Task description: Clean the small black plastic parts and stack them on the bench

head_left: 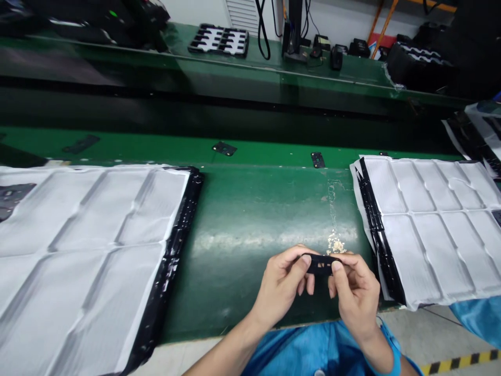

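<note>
A small black plastic part [321,265] with cut-out slots is held level above the front of the green table [235,219]. My left hand [282,282] pinches its left end between thumb and fingers. On its right end my right hand [354,287] has the thumb on the near side and fingers behind. A blue band circles my right wrist. Just beyond the hands, pale yellowish flecks [335,243] mark the table top. What the far side of the part looks like is hidden.
Stacked black trays with white liners stand left [97,250] and right [442,224]. Dark flat parts lie on the green strip behind, one in the middle [224,149] and one right of it [318,160]. A black tray [219,40] rests on the back shelf.
</note>
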A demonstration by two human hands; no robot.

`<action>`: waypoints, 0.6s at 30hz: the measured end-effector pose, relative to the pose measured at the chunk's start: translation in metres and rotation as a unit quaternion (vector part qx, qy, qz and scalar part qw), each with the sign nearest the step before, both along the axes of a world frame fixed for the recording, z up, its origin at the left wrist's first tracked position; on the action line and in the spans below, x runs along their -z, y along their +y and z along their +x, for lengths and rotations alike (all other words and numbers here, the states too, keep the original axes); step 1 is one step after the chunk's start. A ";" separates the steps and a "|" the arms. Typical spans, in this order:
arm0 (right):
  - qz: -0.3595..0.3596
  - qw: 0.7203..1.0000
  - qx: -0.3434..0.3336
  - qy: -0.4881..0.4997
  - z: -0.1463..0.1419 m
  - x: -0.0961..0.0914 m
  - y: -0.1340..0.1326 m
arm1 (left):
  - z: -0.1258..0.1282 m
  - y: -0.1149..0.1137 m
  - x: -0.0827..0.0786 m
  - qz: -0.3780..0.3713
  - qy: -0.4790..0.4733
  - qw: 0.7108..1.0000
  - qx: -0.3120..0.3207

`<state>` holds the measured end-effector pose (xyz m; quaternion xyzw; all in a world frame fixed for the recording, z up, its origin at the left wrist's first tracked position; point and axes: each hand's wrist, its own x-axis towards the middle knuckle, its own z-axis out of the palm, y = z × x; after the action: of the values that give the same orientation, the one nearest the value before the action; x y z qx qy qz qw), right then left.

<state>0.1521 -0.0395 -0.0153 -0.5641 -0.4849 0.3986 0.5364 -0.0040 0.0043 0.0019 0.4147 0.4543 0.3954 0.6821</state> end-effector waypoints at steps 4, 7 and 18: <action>0.034 0.999 -0.019 -0.021 0.000 -0.001 -0.003 | 0.000 0.001 -0.001 -0.087 -0.050 0.995 -0.020; -0.008 0.999 -0.034 0.033 0.000 -0.006 0.000 | 0.000 -0.002 -0.003 -0.103 -0.067 0.992 -0.031; -0.137 0.976 0.005 0.172 0.000 -0.008 0.017 | -0.006 -0.013 -0.001 -0.079 -0.056 0.995 0.024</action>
<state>0.1516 -0.0224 -0.0075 -0.5576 -0.3232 0.5493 0.5319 -0.0095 -0.0084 0.0033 0.3478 0.4349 0.3642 0.7465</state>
